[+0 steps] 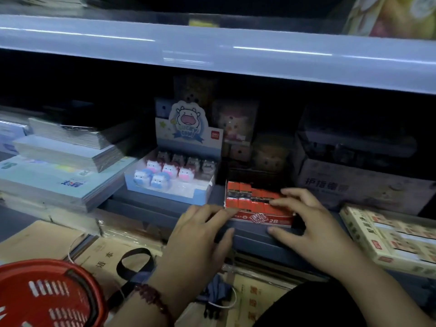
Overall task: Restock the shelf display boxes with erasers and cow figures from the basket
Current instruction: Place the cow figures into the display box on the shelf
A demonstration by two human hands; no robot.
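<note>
— How is the restocking going?
— The eraser box [258, 204] on the shelf [250, 234] is looking full; both hands, left hand [200, 232] and right hand [304, 223], are lying open on it, holding nothing. The cow figure box [169, 182] beside it is showing gaps.

Red eraser box [257, 204] looks full, at four o'clock from the cow figures [162, 173]; red basket [47, 296] at seven o'clock.
</note>
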